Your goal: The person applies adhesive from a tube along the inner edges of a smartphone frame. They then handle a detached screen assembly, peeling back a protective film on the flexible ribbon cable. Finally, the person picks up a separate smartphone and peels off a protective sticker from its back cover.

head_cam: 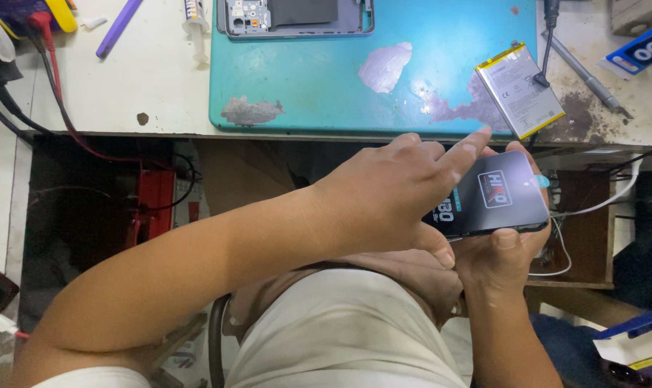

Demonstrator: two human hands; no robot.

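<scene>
While lying below the near edge of the surface [161, 108], over the lap, sitting cradled in the right hand [500, 259]: a dark phone screen panel [495, 194], thumb curling over its near long edge, fingers wrapping from beneath. Being pinched too by the left hand [391, 197], coming in from the left, thumb pressing the lower left corner, index finger stretching out past the panel's far edge toward the surface rim, remaining fingers folding over the panel's left end. So both hands closing on the same panel, neither spread wide.

Covering the panel's left end: the left hand, so that end staying unseen. Hiding beneath the panel: the right hand's fingers, only tips peeking at the far right edge beside a small teal tab [542, 181]. Glaring on the right part of the glass, washing out detail there. Being cut off at the top edge of the view: an opened phone body [295, 18] resting on the teal mat [319, 79]. Hard to tell whether the white cable [592, 205] under the surface is touching the panel.

Running left to right, the panel's long axis, tilting slightly upward toward the right, glass face turning up toward the camera. Lying just beyond the index fingertip, on the mat's right corner: a flat battery [519, 90], angled, not touching either hand.
</scene>
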